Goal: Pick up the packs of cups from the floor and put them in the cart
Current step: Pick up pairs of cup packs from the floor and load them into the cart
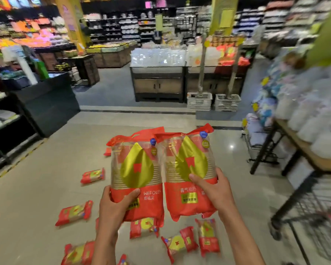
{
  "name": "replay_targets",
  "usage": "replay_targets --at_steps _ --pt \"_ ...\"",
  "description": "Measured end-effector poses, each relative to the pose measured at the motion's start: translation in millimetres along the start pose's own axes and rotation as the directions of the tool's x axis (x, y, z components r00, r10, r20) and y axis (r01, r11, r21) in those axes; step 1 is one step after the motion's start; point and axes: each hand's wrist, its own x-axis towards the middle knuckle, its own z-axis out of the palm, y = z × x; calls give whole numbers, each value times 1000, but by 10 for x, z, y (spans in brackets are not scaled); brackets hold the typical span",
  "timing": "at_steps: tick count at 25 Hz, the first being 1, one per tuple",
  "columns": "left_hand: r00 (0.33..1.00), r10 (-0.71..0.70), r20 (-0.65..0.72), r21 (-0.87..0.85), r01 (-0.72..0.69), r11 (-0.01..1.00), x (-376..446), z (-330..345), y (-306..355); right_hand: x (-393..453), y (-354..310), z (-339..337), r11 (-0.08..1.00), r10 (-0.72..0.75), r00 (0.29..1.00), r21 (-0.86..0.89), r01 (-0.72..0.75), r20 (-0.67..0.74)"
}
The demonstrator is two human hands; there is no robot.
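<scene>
Plainly each hand's grip is closed: left hand [114, 205] and right hand [211, 190] each hold a cup pack [137, 169].

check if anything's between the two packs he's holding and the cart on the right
Nothing visible. The left hand and right hand hold one pack each over bare floor; the cart is at lower right.

Left hand [116, 205]: raised, fingers curled, thumb forward. Right hand [212, 190]: raised beside the left, likewise gripping, forearms extended.
</scene>
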Motion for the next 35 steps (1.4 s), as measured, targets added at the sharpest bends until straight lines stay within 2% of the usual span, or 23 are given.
replay_targets --at_steps 6,13,18,21,25,30,35 --pt "940 -26 342 10 24 1000 -145 881 -124 -601 175 -1022 1000 27 932 -3 -30 -361" --pt "737 -74 671 50 55 997 -781 2317 -175 -1290 323 -2327 997 71 732 58 -44 -677" --pt "625 -82 777 96 11 995 -1340 3315 -245 -1578 458 -3200 995 88 607 96 -20 -790" --pt "594 -104 798 122 9 992 -1680 3889 -320 -1646 538 -3784 994 97 563 107 -14 -821" --pt "558 -122 821 149 -2 989 -2043 4532 -390 -1664 610 -4382 993 105 541 118 -9 -834" --pt "498 -141 856 184 -38 982 -2379 5310 -480 -1651 765 -5066 986 154 481 169 -13 -863" --pt "485 -165 859 222 -60 973 -2583 6192 -592 -1398 921 -5777 983 171 446 185 -12 -879"
